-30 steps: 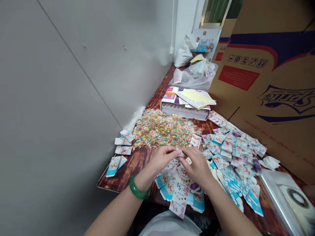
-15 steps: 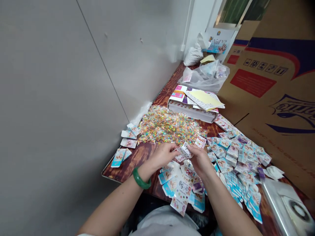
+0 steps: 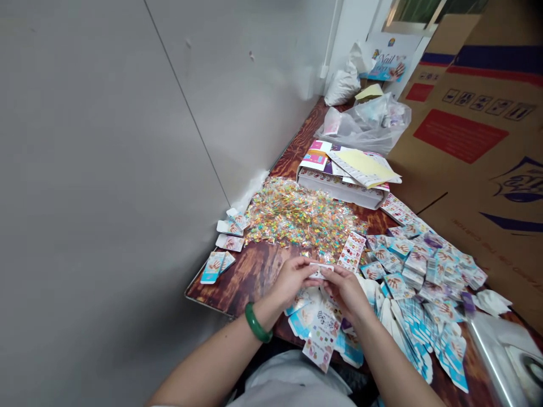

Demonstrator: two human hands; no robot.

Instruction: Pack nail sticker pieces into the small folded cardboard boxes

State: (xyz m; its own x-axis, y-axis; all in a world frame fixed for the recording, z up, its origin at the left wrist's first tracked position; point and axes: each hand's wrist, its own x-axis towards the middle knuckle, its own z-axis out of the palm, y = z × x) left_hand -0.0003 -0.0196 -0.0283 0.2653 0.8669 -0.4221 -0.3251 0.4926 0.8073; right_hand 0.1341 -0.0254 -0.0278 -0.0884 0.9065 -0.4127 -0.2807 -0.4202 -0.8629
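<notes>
small white packet [image 3: 321, 270] turning level from its earlier tilt, left hand [image 3: 292, 281] pinching its left end, right hand [image 3: 348, 289] pinching its right end, packet hovering over the bench [image 3: 254, 271], colourful sachet heap [image 3: 297, 215] lying just behind, blue cards [image 3: 424, 322] spreading rightward

The person's left hand [image 3: 292, 278] and right hand [image 3: 345, 288] are bare. Both arms are bare too, all the way down to the bottom edge of the picture.

Around the left wrist sits a green bangle [image 3: 257, 323]. It is a thick, smooth, round ring. It is dark green and shiny, with a small bright spot where the light hits it. It fits close to the wrist.

Low down between the two arms is a bit of the person's clothes [image 3: 292, 384]. The cloth is pale grey and plain, with a few soft folds in it. The fingernails are too small to see well.
</notes>
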